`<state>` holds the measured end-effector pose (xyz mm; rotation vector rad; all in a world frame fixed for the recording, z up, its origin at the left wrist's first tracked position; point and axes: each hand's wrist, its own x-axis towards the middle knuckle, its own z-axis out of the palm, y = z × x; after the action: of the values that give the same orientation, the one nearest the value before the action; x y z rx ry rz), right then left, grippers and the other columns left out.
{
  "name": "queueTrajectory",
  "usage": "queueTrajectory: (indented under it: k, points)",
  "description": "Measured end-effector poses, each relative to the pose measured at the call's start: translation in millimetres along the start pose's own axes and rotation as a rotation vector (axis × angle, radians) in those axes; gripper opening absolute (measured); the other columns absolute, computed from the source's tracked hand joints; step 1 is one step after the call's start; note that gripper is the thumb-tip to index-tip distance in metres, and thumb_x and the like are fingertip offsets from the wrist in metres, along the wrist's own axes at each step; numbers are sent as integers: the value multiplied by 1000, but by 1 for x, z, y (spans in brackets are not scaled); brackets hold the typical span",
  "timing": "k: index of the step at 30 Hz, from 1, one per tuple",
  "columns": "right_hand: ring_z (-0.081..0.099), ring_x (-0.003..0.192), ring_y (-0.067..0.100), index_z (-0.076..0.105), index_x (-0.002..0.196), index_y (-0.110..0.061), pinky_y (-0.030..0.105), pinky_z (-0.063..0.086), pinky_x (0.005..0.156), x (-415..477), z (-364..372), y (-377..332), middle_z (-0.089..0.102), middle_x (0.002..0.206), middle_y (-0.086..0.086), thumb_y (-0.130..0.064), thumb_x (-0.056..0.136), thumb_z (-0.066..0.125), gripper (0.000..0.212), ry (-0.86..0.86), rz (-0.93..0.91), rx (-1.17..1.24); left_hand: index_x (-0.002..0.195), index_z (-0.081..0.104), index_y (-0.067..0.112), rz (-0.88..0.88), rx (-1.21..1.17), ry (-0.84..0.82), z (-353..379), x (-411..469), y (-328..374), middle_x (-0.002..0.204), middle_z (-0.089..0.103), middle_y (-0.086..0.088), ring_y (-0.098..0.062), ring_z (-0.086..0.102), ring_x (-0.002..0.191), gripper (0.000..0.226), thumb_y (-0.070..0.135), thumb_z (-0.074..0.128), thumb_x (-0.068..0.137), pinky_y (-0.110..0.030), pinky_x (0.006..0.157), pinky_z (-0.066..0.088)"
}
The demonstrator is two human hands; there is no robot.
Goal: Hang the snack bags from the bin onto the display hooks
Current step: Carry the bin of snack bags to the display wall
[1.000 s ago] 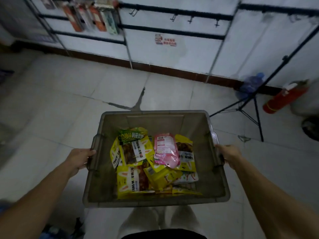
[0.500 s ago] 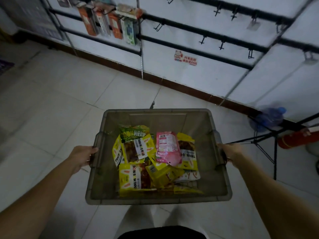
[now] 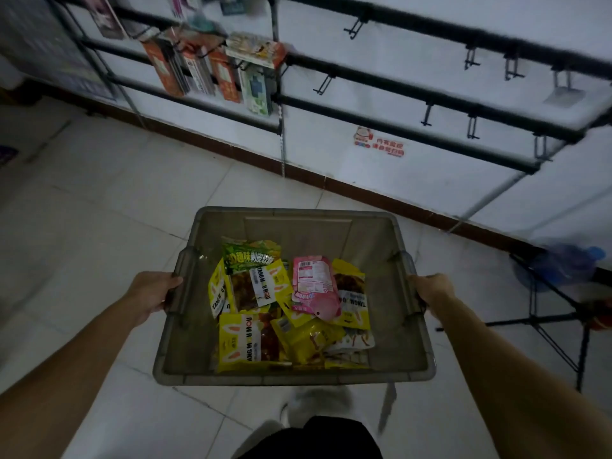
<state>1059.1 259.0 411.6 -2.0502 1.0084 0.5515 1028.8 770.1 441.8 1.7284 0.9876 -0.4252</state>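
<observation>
Between the left hand and the right hand sits the bin. Each hand grips a side handle. Snack bags lie inside.

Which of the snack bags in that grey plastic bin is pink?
The pink snack bag lying on top, right of centre. The rest are yellow, except one green snack bag at the far side.

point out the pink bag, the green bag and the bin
pink bag (image 3: 313,282), head view, on its white label
green bag (image 3: 249,257), head view, on its printed front
bin (image 3: 291,378), head view, on its near rim
</observation>
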Motion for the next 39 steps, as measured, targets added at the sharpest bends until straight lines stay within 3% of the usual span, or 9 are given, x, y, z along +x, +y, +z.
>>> queueTrajectory:
  k: [4,7,11,18,25,31,33,36,39]
  points:
    - [66,91,35,66,90,0,41,55,80,43,22,-62,68,97,19,-34,92,68,34,-46,56,-17,121,59,-5,-49,12,24,-4,47,47,93,63,-12,-23,58,76,32,8,63,92,-33,62,53]
    - [62,87,30,61,80,-5,37,49,78,64,35,-107,65,93,16,-27,93,65,27,-51,48,10,118,60,-5,-65,10,25,-11,82,80,87,62,-9,-22,57,74,30,9,64,92,-22,48,55]
    - [61,85,30,65,92,2,42,53,86,92,55,-153,64,92,18,-26,94,65,28,-52,70,45,121,59,-5,-49,26,20,-18,136,125,93,64,-10,-20,58,75,33,10,65,92,-24,53,55]
    - [62,87,31,61,79,-6,48,54,92,127,105,-223,65,95,19,-25,93,66,24,25,139,112,120,59,-7,-29,94,-61,-27,259,196,100,63,-14,-22,59,76,31,7,63,93,-31,68,50]
    - [63,93,35,67,114,5,50,53,95,143,158,-275,66,97,17,-23,94,65,35,93,203,178,123,59,-7,-11,185,-141,-37,368,258,104,64,-15,-25,59,77,34,7,64,92,-34,70,51]
    - [57,74,21,66,115,6,42,52,91,189,209,-300,60,79,6,-23,94,66,36,88,268,245,121,61,-4,4,241,-126,-17,458,274,106,63,-16,-21,57,73,31,7,63,92,-38,76,51]
    - [55,68,18,65,115,6,39,53,86,220,228,-301,59,76,5,-23,93,67,37,89,286,259,119,62,-3,18,255,-110,-5,487,271,105,64,-16,-19,57,72,29,7,63,92,-32,68,53]
    - [54,63,19,66,111,7,32,50,68,266,253,-300,59,73,8,-20,94,66,32,81,290,250,118,63,-5,42,273,-119,17,533,263,90,64,-14,-22,56,68,27,6,61,93,-33,65,51]
    - [55,66,22,66,109,7,36,51,72,319,285,-291,59,74,10,-17,96,63,27,85,287,228,114,65,-5,61,296,-117,41,583,247,79,62,-11,-24,54,66,23,4,59,93,-33,65,51]
